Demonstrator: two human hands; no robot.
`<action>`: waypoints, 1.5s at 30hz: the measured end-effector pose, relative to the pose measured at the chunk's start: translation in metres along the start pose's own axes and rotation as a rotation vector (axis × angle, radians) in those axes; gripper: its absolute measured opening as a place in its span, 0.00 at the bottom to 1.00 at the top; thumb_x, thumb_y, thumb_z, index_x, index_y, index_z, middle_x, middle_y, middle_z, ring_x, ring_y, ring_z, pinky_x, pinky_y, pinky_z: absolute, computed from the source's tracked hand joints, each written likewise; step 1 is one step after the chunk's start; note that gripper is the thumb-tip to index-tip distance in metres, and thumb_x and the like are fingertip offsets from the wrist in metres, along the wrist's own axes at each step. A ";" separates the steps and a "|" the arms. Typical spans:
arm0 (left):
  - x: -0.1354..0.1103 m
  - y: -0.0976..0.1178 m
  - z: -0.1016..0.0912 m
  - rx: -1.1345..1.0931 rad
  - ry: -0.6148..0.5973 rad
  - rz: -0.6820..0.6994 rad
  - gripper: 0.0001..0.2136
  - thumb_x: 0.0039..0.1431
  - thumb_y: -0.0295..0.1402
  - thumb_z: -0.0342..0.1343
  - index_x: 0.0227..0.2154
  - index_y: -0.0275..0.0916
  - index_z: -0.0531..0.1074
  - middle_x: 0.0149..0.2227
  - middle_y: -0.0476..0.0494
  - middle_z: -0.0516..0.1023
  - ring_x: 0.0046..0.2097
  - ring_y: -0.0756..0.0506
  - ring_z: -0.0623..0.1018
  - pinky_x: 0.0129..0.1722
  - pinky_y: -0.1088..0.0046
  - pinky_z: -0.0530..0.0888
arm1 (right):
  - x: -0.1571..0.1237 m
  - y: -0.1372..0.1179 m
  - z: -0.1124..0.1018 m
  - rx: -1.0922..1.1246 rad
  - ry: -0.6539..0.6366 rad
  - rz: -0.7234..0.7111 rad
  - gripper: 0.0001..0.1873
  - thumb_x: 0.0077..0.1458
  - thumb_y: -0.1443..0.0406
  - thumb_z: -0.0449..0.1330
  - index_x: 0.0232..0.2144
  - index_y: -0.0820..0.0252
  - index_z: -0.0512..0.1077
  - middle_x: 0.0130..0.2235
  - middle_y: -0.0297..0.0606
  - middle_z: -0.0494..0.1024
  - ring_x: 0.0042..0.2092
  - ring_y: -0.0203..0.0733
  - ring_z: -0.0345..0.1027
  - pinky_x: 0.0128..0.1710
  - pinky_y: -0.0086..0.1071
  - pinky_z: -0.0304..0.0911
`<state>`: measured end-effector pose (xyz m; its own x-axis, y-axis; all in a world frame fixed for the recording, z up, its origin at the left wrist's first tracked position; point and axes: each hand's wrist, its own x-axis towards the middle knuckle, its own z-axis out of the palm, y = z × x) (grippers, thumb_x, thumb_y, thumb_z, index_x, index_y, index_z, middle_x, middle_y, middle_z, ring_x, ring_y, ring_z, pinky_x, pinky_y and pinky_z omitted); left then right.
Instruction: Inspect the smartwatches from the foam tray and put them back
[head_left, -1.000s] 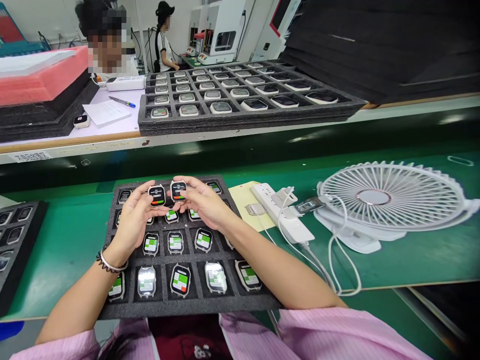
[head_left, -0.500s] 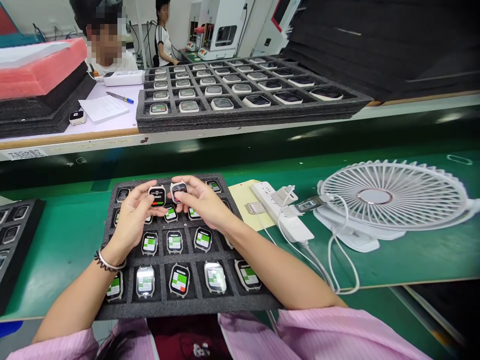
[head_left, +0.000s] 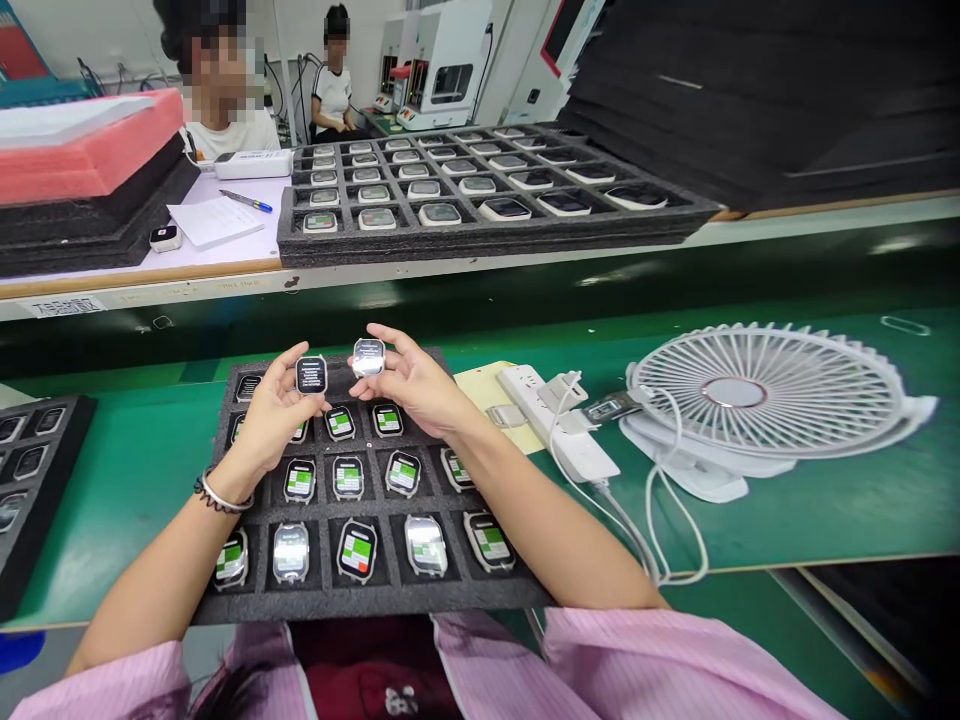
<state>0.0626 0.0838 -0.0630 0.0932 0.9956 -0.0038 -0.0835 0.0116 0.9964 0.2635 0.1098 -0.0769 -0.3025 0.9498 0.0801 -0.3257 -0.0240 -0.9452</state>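
Observation:
My left hand pinches a watch body with a dark screen above the far rows of a black foam tray. My right hand holds a second watch body whose face reflects light, just right of the first. The two watch bodies sit side by side, a little apart. Below my hands the tray's pockets hold several watch bodies with lit green and white screens. A beaded bracelet circles my left wrist.
A white fan lies face-up at right, beside a white power strip with cables and a yellow sheet. Another foam tray sits at left. Across the belt stand a full tray, stacked foam and two people.
Both hands lifted the two watch bodies slightly higher and farther from me. Their orange-and-green screens went dark; the right one now tilts and catches glare.

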 end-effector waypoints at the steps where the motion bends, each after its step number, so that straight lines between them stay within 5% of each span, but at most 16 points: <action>1: 0.003 0.001 -0.002 0.023 -0.029 -0.006 0.36 0.45 0.30 0.67 0.59 0.38 0.62 0.41 0.46 0.76 0.32 0.50 0.79 0.32 0.74 0.76 | 0.002 -0.002 -0.004 -0.037 -0.003 -0.024 0.38 0.43 0.70 0.66 0.56 0.53 0.58 0.42 0.33 0.77 0.35 0.39 0.78 0.39 0.35 0.73; 5: 0.025 0.002 -0.011 0.319 -0.166 0.023 0.28 0.51 0.33 0.63 0.55 0.36 0.62 0.41 0.43 0.76 0.35 0.47 0.79 0.39 0.66 0.77 | 0.013 -0.006 -0.026 -0.293 0.008 -0.094 0.31 0.46 0.67 0.65 0.51 0.55 0.58 0.40 0.34 0.75 0.33 0.41 0.76 0.36 0.37 0.73; 8: 0.046 -0.003 -0.014 0.808 -0.219 0.175 0.21 0.54 0.33 0.61 0.51 0.37 0.68 0.44 0.41 0.75 0.42 0.43 0.77 0.48 0.60 0.74 | 0.021 -0.004 -0.039 -0.830 -0.031 -0.089 0.23 0.51 0.68 0.61 0.49 0.57 0.61 0.39 0.35 0.74 0.34 0.42 0.75 0.37 0.37 0.71; 12: 0.065 -0.015 -0.009 1.082 -0.219 0.257 0.18 0.49 0.35 0.66 0.45 0.40 0.76 0.45 0.40 0.72 0.52 0.34 0.68 0.57 0.52 0.65 | 0.025 0.003 -0.040 -1.283 -0.047 -0.120 0.20 0.50 0.66 0.65 0.46 0.59 0.70 0.49 0.44 0.71 0.50 0.54 0.70 0.50 0.45 0.66; 18: 0.060 -0.007 -0.018 1.227 -0.177 0.247 0.30 0.52 0.42 0.65 0.58 0.39 0.71 0.49 0.36 0.68 0.53 0.32 0.65 0.58 0.52 0.63 | 0.027 -0.002 -0.052 -1.393 -0.069 -0.069 0.27 0.55 0.59 0.67 0.56 0.58 0.72 0.59 0.52 0.64 0.61 0.65 0.59 0.56 0.55 0.59; 24: 0.017 0.029 -0.091 1.397 -0.307 0.185 0.24 0.54 0.45 0.61 0.52 0.42 0.75 0.48 0.38 0.71 0.52 0.33 0.67 0.57 0.54 0.64 | 0.016 -0.030 -0.108 -1.461 -0.140 -0.013 0.24 0.59 0.64 0.62 0.57 0.61 0.72 0.55 0.51 0.68 0.59 0.57 0.63 0.60 0.47 0.59; 28: -0.007 0.027 -0.122 1.558 -0.334 0.050 0.22 0.53 0.40 0.59 0.51 0.41 0.75 0.46 0.37 0.73 0.50 0.33 0.69 0.53 0.56 0.67 | 0.014 -0.037 -0.117 -1.625 -0.202 0.054 0.25 0.57 0.65 0.64 0.57 0.57 0.73 0.55 0.51 0.68 0.58 0.60 0.63 0.57 0.49 0.59; 34: -0.008 0.018 -0.116 1.707 -0.341 0.037 0.21 0.54 0.39 0.58 0.52 0.45 0.76 0.48 0.36 0.73 0.49 0.33 0.69 0.48 0.57 0.67 | 0.029 -0.038 -0.096 -1.839 -0.333 0.059 0.18 0.52 0.63 0.68 0.48 0.53 0.80 0.54 0.51 0.70 0.56 0.65 0.62 0.53 0.54 0.57; 40: 0.001 0.018 -0.107 1.601 -0.303 0.058 0.17 0.48 0.43 0.62 0.40 0.43 0.80 0.43 0.36 0.75 0.48 0.30 0.71 0.48 0.50 0.66 | 0.045 -0.034 -0.083 -1.805 -0.333 0.034 0.07 0.42 0.65 0.72 0.28 0.58 0.80 0.51 0.50 0.72 0.52 0.65 0.65 0.52 0.56 0.56; 45: -0.006 0.024 -0.103 1.367 -0.270 0.099 0.17 0.45 0.41 0.61 0.37 0.39 0.73 0.40 0.39 0.76 0.45 0.34 0.75 0.47 0.55 0.71 | 0.032 -0.047 -0.071 -1.672 -0.254 -0.015 0.14 0.42 0.67 0.68 0.35 0.60 0.73 0.42 0.47 0.75 0.47 0.60 0.70 0.47 0.48 0.63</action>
<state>-0.0423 0.0880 -0.0476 0.3435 0.9366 -0.0691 0.9067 -0.3116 0.2843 0.3325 0.1634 -0.0524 -0.4889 0.8721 -0.0202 0.8555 0.4747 -0.2068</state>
